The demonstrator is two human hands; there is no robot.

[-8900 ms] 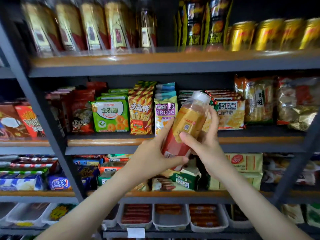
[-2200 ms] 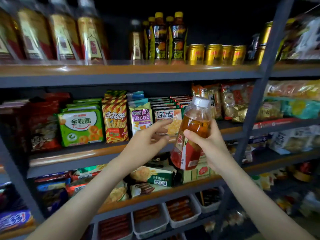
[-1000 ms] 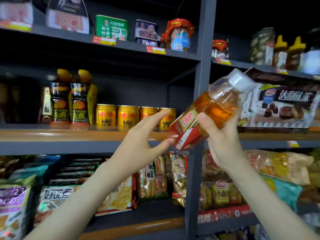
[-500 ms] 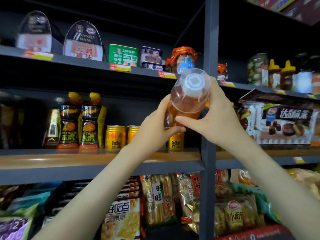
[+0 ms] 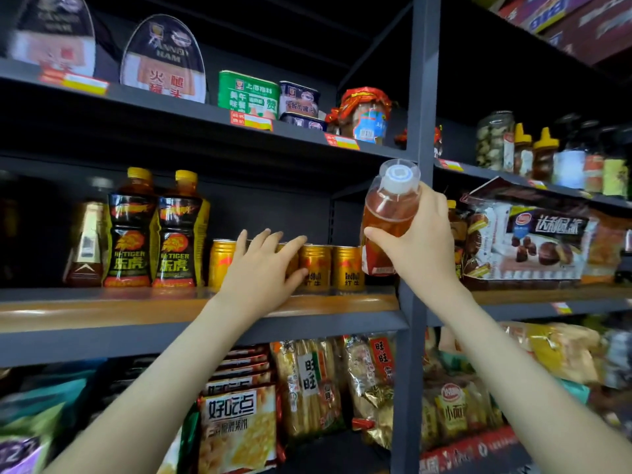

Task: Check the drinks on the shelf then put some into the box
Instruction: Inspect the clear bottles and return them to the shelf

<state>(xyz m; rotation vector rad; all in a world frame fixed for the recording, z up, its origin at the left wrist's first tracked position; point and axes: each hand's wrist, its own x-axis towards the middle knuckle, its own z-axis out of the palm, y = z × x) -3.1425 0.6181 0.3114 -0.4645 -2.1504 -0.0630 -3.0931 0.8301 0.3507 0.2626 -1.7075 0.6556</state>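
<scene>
My right hand (image 5: 419,239) grips an amber tea bottle (image 5: 388,213) with a white cap and a red label, held upright in front of the shelf post. My left hand (image 5: 263,268) is open, fingers spread, reaching over a row of gold Red Bull cans (image 5: 345,268) on the wooden drinks shelf (image 5: 102,309); whether it touches a can is unclear. Two black-and-yellern Hi-Tiger bottles (image 5: 152,230) stand to the left of the cans. No box is in view.
A dark steel post (image 5: 415,285) rises just behind the bottle. Canned meat and jars line the shelf above. Snack packs (image 5: 239,419) fill the shelf below, and a chocolate cake box (image 5: 526,241) sits to the right.
My left hand has let go of the tea bottle and moved down left to the gold cans. My right hand has swung the bottle to the right, upright.
</scene>
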